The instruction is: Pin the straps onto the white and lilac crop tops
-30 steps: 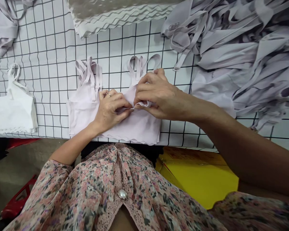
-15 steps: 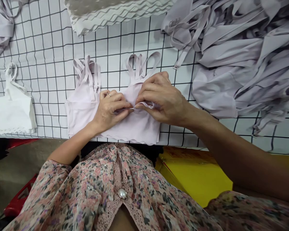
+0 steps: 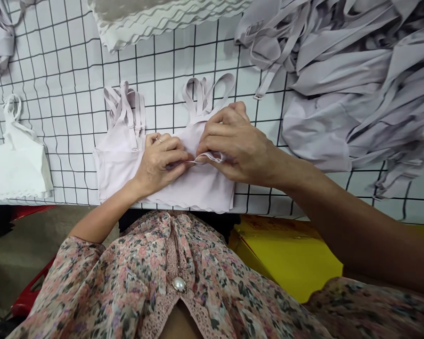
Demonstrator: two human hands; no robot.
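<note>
Pale lilac bras (image 3: 205, 186), seemingly stacked, lie flat near the table's front edge with their straps pointing away from me. My left hand (image 3: 162, 157), a ring on one finger, is closed in a pinch on a fold of the top bra's fabric at the middle. Close beside it, my right hand (image 3: 233, 143) pinches the same raised fold, and a thin wavy edge shows between its thumb and fingers. The fingertips of both hands nearly meet. My fingers partly hide the fabric they hold.
A large loose heap of lilac bras (image 3: 353, 94) covers the table's right side. White camisole-style tops (image 3: 17, 165) lie at the left, and a stack with wavy edges (image 3: 155, 28) sits at the back. Below the grid-patterned tabletop (image 3: 74, 103) stands a yellow box (image 3: 286, 259).
Both hands keep their pinch on the bra and have hardly moved. The fold between the fingers has shifted very slightly, and the view has moved a little.
</note>
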